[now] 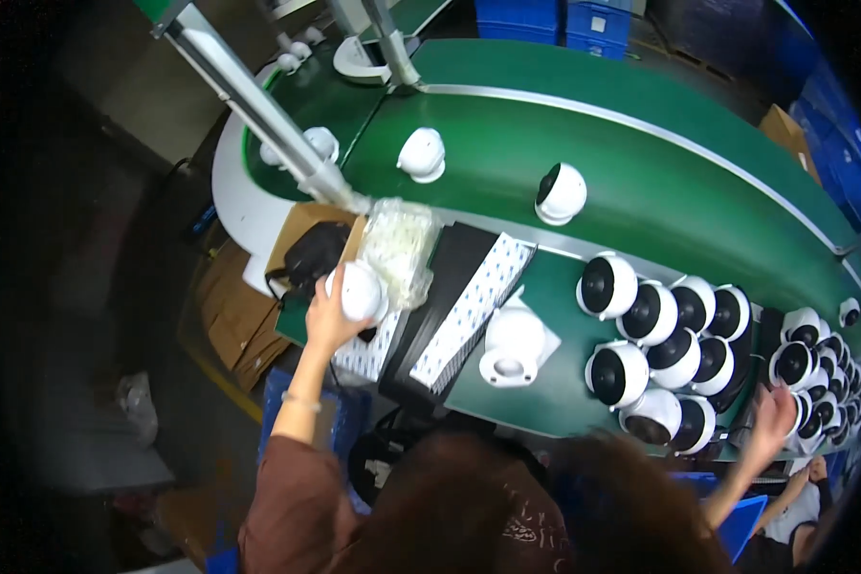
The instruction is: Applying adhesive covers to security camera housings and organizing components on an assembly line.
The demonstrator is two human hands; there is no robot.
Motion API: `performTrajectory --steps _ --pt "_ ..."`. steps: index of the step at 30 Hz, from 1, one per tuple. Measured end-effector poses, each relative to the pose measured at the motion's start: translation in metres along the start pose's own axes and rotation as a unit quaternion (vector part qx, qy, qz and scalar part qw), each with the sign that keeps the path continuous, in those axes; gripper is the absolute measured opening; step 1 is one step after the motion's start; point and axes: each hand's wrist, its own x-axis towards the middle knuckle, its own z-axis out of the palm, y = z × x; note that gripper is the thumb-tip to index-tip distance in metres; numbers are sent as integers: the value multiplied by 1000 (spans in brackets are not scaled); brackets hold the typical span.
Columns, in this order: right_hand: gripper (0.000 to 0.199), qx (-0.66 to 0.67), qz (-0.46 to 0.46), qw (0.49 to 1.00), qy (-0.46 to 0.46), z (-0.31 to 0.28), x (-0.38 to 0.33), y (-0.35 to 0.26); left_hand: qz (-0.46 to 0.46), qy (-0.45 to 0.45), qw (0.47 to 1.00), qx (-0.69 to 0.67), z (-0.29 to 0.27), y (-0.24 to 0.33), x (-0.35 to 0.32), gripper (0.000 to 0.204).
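My left hand (329, 320) is closed around a white rounded camera housing (361, 291) at the left side of the bench. It holds the housing beside an open cardboard box (299, 224) with a black bundle (317, 254) inside. A clear plastic bag of pale small parts (398, 251) lies just beyond it. Far to the right, my right hand (773, 419) is beside a crowd of white cameras with black fronts (794, 363); motion blurs its fingers. Between the hands, a white base part with a round opening (513, 349) rests on the green bench. Several more cameras (674, 356) stand grouped right of it.
A green conveyor (488, 134) curves along the far side, carrying a white housing (421, 155) and a black-fronted camera (560, 193). A metal post (249, 105) rises at the left. Patterned strips (474, 308) lie mid-bench. A co-worker's hands (813, 469) show at the lower right.
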Motion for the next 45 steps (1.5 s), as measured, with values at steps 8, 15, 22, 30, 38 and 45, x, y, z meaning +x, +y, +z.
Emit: performTrajectory --steps 8,15,22,30,38,45 --pt "96 -26 -160 882 -442 464 -55 -135 -2 12 999 -50 -8 -6 0 97" --pt "109 -40 184 916 -354 648 -83 -142 -2 -82 995 -51 14 -13 -12 90" --pt "90 163 227 844 -457 544 -48 -128 48 64 982 -172 6 -15 -4 78" --pt "74 275 189 901 -278 169 -39 -74 254 100 917 -290 -62 77 30 93" --pt "59 160 194 924 288 -195 -174 55 469 -57 752 -459 -91 275 -102 96" --pt "86 14 392 858 331 -282 -161 286 593 -259 623 -440 -31 427 -250 95"
